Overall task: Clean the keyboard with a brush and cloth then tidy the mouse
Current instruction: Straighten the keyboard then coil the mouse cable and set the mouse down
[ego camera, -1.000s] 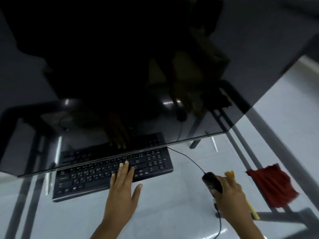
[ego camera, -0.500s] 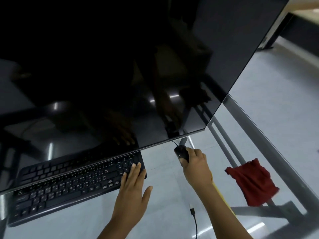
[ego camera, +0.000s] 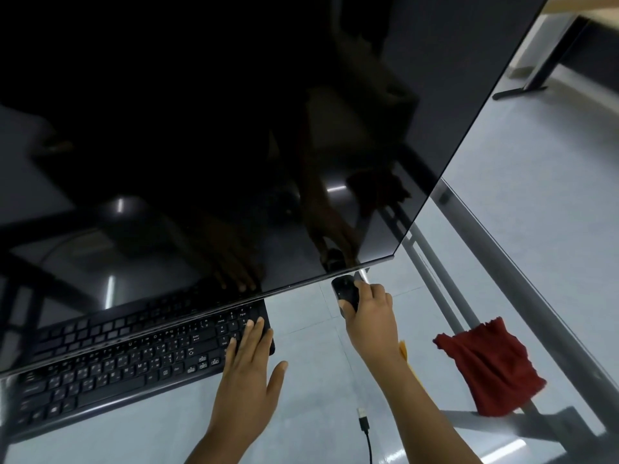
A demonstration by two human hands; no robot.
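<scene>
Left hand [ego camera: 247,373] flat, straight fingers resting on right end of keyboard [ego camera: 134,363]. Right hand [ego camera: 370,318] grips mouse [ego camera: 345,290] just below lower right corner of dark monitor [ego camera: 234,128]. Yellow brush [ego camera: 404,352] peeks out behind right wrist. Red cloth [ego camera: 489,366] crumpled on glass table [ego camera: 311,416], right of that arm. USB plug [ego camera: 362,415] lies between forearms, cable running toward bottom edge.
</scene>
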